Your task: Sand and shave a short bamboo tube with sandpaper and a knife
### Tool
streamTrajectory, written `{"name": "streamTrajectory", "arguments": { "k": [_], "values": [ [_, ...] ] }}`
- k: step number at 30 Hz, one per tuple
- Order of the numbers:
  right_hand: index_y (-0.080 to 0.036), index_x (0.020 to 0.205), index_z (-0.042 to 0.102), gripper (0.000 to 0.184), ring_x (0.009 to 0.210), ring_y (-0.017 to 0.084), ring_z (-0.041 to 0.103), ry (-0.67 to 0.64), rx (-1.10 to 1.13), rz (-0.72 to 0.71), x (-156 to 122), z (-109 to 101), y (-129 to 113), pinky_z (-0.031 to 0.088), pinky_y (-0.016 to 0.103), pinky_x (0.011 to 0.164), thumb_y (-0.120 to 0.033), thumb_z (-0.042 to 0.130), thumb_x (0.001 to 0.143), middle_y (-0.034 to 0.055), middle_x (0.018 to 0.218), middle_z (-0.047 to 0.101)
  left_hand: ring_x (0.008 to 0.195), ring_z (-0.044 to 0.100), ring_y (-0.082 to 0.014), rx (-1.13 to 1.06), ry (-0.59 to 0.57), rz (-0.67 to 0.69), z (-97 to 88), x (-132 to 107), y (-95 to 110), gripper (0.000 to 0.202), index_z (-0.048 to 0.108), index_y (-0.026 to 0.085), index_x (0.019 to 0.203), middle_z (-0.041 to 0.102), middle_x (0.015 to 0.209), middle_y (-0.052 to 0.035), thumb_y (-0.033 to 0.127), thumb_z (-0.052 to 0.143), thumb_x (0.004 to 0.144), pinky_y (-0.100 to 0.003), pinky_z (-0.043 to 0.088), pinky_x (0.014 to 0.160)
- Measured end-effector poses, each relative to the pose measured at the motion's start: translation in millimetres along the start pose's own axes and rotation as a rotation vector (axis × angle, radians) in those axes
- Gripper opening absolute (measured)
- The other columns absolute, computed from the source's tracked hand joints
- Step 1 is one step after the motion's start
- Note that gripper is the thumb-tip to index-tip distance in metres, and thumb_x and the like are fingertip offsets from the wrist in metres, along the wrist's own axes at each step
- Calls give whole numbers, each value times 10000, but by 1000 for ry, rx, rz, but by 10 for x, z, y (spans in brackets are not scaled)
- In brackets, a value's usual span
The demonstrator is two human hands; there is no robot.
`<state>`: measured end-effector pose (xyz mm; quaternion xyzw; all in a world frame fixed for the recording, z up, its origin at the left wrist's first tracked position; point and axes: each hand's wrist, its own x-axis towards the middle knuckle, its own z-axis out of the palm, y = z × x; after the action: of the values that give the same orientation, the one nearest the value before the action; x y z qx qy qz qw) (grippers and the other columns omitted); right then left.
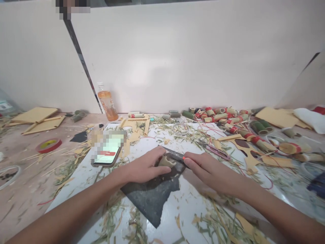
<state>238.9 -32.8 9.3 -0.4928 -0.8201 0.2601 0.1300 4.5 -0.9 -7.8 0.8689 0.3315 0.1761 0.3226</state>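
My left hand presses a short piece of bamboo down on a dark sheet like sandpaper. The bamboo lies on its side with a curved notch in its near end. In my right hand, the fingers are wrapped round a dark knife with a small orange-red spot by my fingertips. Its narrow dark length lies along the top of the bamboo, close to my left fingers. The knife's handle is mostly hidden in my grip, and I cannot make out its cutting edge.
A phone lies left of my hands, with a drink bottle behind it. Red tape is farther left. Bamboo pieces with red bands are heaped at the back right. Green shavings cover the white sheet; a white panel rises behind.
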Motion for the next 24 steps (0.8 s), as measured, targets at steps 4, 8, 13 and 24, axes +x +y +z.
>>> {"name": "streamTrajectory", "arguments": {
  "k": [4,8,13,24],
  "values": [
    [-215,758,485,362,597,138,477,-13,-5,-1,-4,-24,-13,327,264,561,-450,337,990,-24,649,516,794,493,-171,20,79,46,-43,25,-28,239,535,184,822,509,836,-5,399,640,827,-292,414,735],
    [-214,749,495,362,593,136,475,-6,-14,-19,-1,-26,-21,320,263,562,-426,330,992,-23,641,523,773,504,-160,11,91,17,-40,33,-46,260,560,175,772,527,809,4,404,680,794,-274,405,704],
    [-212,725,491,371,573,129,469,-10,-36,-33,-6,-50,-20,306,259,548,-415,334,994,-29,617,514,762,544,-165,-8,134,-57,-23,33,-58,266,607,181,782,584,794,8,405,738,727,-275,417,696],
    [-213,724,491,383,561,133,483,-8,-112,22,-18,-55,-55,296,260,535,-421,323,998,-24,611,525,813,604,-179,-117,163,-153,9,37,-87,419,642,206,973,659,884,-2,393,809,637,-292,466,737]
  ]
}}
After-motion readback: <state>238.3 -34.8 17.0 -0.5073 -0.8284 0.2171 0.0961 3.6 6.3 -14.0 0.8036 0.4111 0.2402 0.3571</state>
